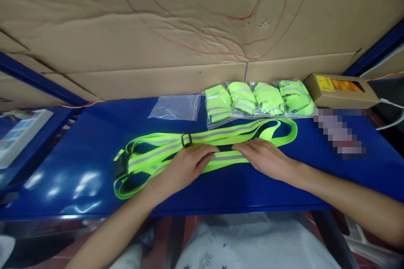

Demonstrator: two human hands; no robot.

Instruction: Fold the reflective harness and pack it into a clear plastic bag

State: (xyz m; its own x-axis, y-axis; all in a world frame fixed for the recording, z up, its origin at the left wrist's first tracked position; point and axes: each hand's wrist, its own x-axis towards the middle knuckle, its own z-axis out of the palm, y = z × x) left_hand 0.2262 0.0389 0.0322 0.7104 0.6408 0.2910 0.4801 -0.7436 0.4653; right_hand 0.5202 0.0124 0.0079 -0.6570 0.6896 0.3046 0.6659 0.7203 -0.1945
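Two hands are at work on the neon strap (pixel 232 157), and what a tangle of loops it makes, stretched lengthwise across the blue table (pixel 240 189), in front of the bagged straps (pixel 241 98)! The left hand (pixel 191 162) seems to pinch the nearest run between thumb and fingers. The right hand (pixel 263 157) lies over that same run just beside it, fingertips curled, but its underside is hidden, so whether it truly grips I cannot tell.

Now, the feel of it: this looks light, soft and floppy, flat webbing with a grey stripe, likely elastic, nothing fragile about it. It should bend easily and spring open at the folds, and those layers could well slide over one another. A flat pinch across the full width, every layer caught, looks the best hold. Out at the left end sits the black buckle (pixel 120 164), probably the stiffest, heaviest bit and apt to drag; the black slider (pixel 186 140), just beyond the left hand, makes a hard lump, so better to take hold clear of both.
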